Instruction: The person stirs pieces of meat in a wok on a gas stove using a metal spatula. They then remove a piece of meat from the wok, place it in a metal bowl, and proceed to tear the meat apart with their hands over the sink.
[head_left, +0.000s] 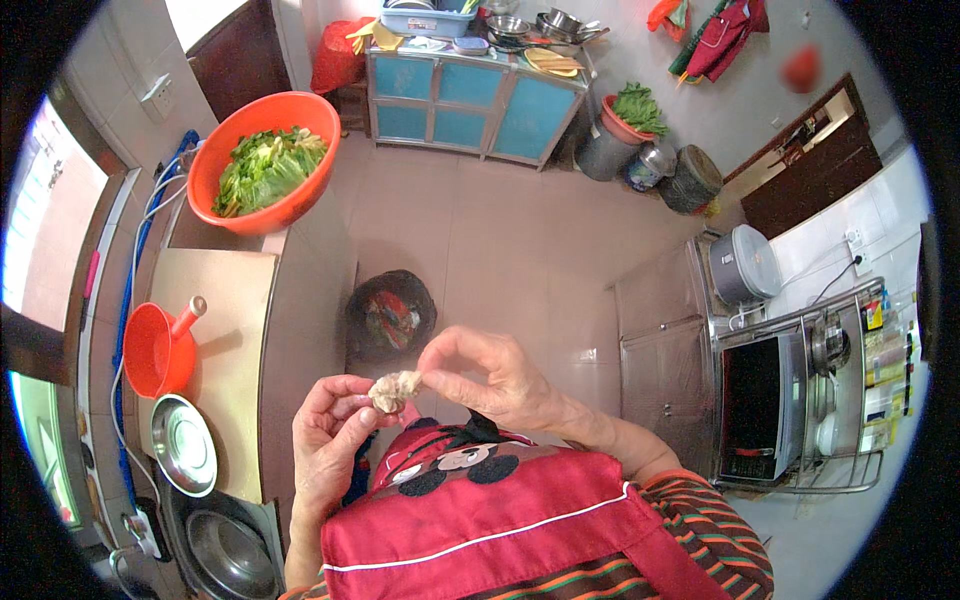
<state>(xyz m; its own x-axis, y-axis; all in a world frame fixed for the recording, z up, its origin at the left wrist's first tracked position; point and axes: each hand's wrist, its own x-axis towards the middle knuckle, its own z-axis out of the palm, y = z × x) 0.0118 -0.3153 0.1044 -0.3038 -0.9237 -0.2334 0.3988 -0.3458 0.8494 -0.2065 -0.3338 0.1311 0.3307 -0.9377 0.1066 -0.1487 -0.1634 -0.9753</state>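
My left hand (334, 435) holds a small, pale, knobbly piece of food (388, 393) between thumb and fingers; it looks like a root or a garlic bulb, but I cannot tell which. My right hand (487, 382) pinches the narrower right end of the same piece. Both hands are raised in front of the red apron (480, 517). Below and beyond them, on the floor, stands a black bin (360, 330) with mixed waste inside.
On the left counter (225, 300) are an orange basin (315, 180) of leafy greens, a red dipper (154, 360), a metal bowl (184, 446) and a sink (229, 551). A blue-doored cabinet (469, 90) stands ahead. Cupboards (660, 360) and a microwave oven (757, 409) are at right.
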